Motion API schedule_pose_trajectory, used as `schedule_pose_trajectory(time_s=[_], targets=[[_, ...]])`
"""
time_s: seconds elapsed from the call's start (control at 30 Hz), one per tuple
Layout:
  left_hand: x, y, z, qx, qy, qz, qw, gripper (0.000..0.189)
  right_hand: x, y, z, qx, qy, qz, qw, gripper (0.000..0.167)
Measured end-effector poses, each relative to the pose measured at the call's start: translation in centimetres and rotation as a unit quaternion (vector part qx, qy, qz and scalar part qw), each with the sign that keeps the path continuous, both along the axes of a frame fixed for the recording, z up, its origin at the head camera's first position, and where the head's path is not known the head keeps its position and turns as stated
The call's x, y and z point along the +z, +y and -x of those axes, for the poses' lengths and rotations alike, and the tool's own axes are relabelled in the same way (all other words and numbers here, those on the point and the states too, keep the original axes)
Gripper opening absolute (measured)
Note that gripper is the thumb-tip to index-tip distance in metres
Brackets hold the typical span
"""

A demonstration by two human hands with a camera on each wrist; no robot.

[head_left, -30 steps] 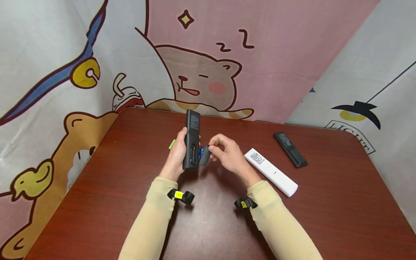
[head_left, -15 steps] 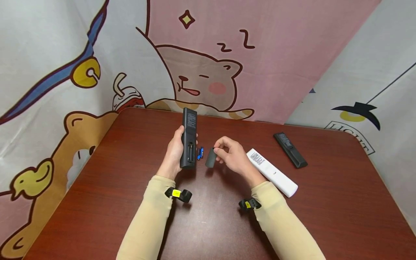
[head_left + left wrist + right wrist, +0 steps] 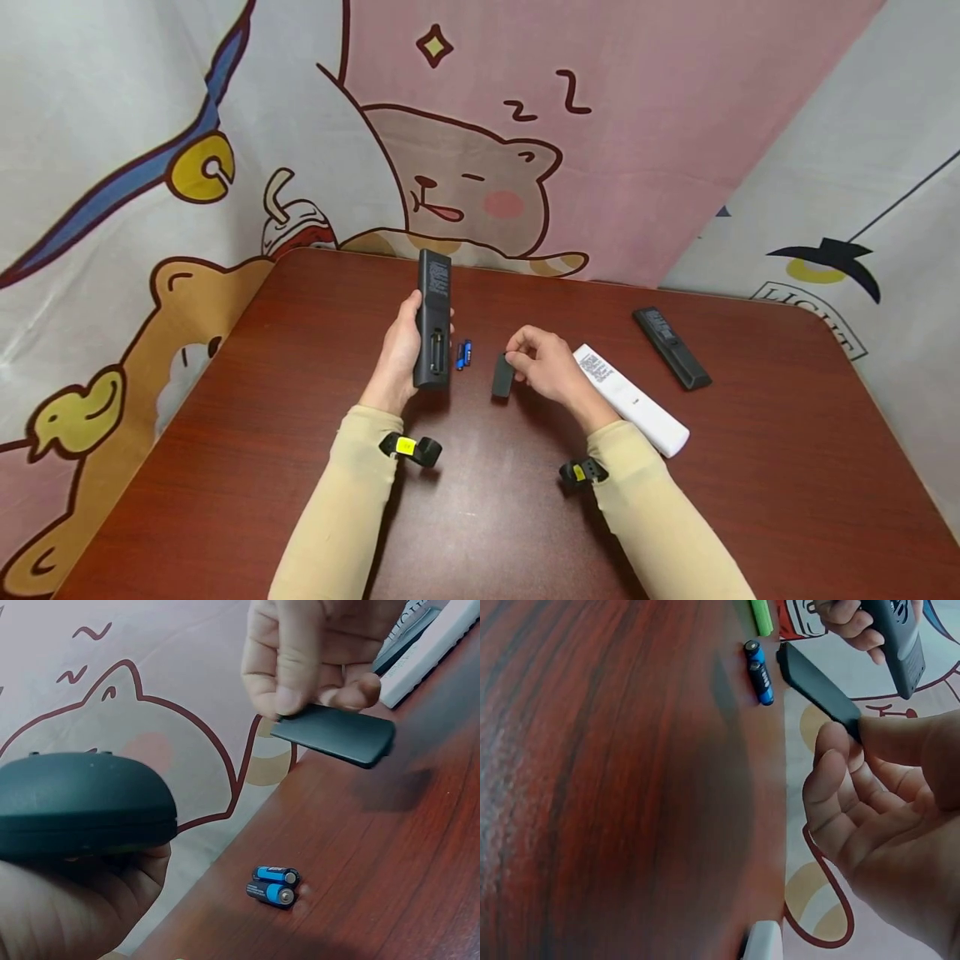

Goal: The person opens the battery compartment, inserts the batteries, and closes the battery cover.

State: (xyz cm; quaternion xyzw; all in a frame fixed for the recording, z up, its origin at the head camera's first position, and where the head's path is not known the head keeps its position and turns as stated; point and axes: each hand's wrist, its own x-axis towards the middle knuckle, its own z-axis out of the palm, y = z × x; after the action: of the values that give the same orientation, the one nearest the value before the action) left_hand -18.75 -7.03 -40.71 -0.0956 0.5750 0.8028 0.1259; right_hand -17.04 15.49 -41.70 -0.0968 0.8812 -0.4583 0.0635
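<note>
My left hand [image 3: 399, 350] grips a black remote control [image 3: 433, 308], its back turned up and its battery compartment [image 3: 437, 350] uncovered. Between thumb and fingers, my right hand [image 3: 546, 362] pinches the dark battery cover [image 3: 502, 377] by one end. In the left wrist view the battery cover [image 3: 337, 735] hangs above the table, apart from the remote. Two blue-and-black batteries [image 3: 464, 354] lie side by side on the table between the hands; the right wrist view shows these batteries [image 3: 758, 673] too.
A white remote [image 3: 633, 402] lies by the right wrist, and a second black remote [image 3: 671, 348] rests farther right on the brown table [image 3: 787, 467]. A bright green object [image 3: 761, 615] shows in the right wrist view. A cartoon-printed cloth [image 3: 637, 125] hangs behind.
The right hand has drawn the battery cover to the right and slightly toward the body, away from the remote. The left hand has shifted slightly left with the remote, and the batteries are now fully uncovered.
</note>
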Motion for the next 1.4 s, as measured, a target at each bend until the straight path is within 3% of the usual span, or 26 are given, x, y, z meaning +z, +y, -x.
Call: schedule_pose_trajectory(time_s=[0.37,0.6,1.4], targets=[[-0.1,-0.1,0.0,0.001,0.005,0.005,1.0000,0.059,-1.0,0.7,0.4,-0.006,-0.024,-0.069,0.9973,0.002],[0.0,-0.2,0.2,0.004,0.005,0.000,1.0000,0.060,-1.4,0.8,0.5,-0.009,-0.038,-0.082,0.9959,0.006],[0.0,-0.7,0.2,-0.003,0.017,-0.003,0.9998,0.060,-1.9,0.6,0.8,-0.002,-0.003,-0.159,0.9872,0.011]])
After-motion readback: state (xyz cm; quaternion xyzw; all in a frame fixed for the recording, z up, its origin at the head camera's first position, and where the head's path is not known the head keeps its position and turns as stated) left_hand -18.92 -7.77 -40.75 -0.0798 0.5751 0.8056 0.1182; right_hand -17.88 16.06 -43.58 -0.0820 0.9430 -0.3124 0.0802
